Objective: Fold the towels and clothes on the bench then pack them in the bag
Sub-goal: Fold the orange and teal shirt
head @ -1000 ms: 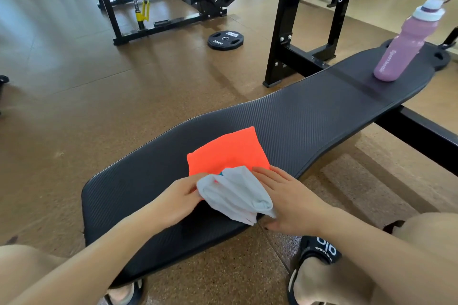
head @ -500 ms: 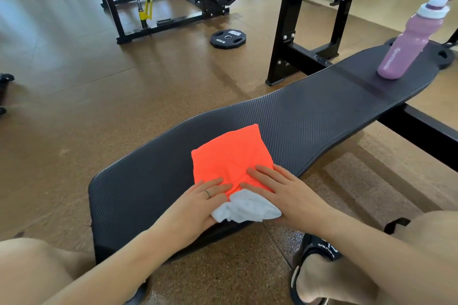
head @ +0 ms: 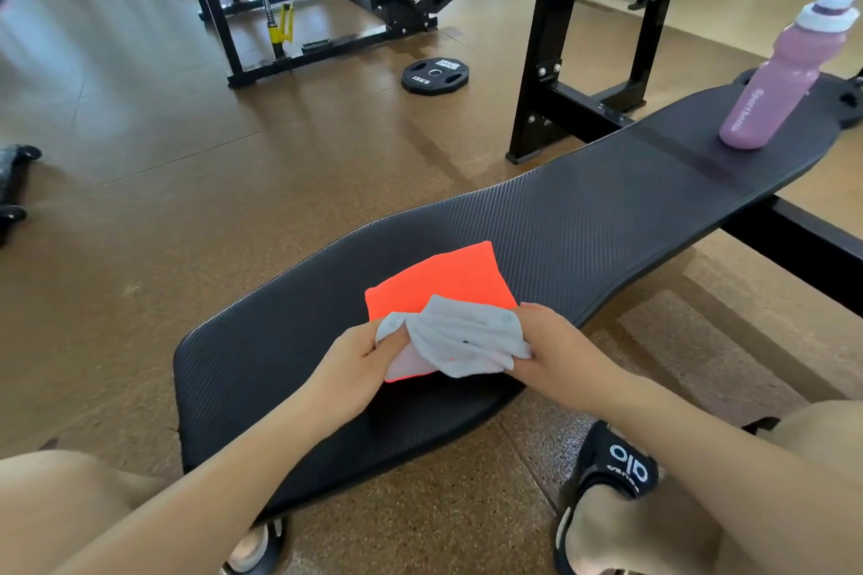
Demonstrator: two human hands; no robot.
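Observation:
A folded orange cloth (head: 439,282) lies flat on the black padded bench (head: 583,219), near its front end. Over the orange cloth's near edge I hold a small white towel (head: 460,341), crumpled and stretched between both hands. My left hand (head: 357,357) pinches its left end and my right hand (head: 555,353) grips its right end. No bag is in view.
A pink water bottle (head: 777,79) stands upright at the bench's far right end. Black rack uprights (head: 546,56) rise behind the bench, and a 10 kg weight plate (head: 434,76) lies on the brown floor beyond. My knees and black slippers (head: 616,472) sit below the bench's near edge.
Half a second ago both hands pressed flat on the orange cloth with the white towel under them. Now both hands have taken hold of the white towel's ends and lifted it over the orange cloth.

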